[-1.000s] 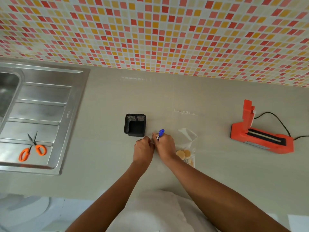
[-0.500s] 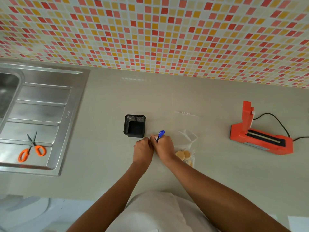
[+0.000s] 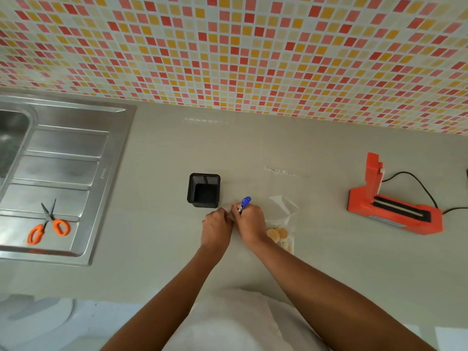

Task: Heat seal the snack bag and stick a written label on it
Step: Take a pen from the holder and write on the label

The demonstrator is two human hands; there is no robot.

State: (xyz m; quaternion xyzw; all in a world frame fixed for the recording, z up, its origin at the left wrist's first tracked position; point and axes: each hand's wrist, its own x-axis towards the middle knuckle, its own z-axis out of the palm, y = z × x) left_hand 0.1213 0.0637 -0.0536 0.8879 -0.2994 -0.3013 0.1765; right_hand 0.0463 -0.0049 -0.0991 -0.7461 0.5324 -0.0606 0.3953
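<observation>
Noted snack bag (image 3: 281,224) flat on counter (image 3: 157,224): clear, round snacks at near end, just beside right hand (image 3: 249,222). Judged it parked close, ready for labelling. Saw right hand clamped on blue-capped pen (image 3: 245,202), tip down between both hands, a writing posture. Saw left hand (image 3: 217,229) curled against right, probably pinning label; label hidden, so cannot tell its grip. Logged black mesh holder (image 3: 204,190) just beyond, orange heat sealer (image 3: 395,211) well apart at right, arm up, and scissors (image 3: 48,225) on sink drainboard (image 3: 63,173).
</observation>
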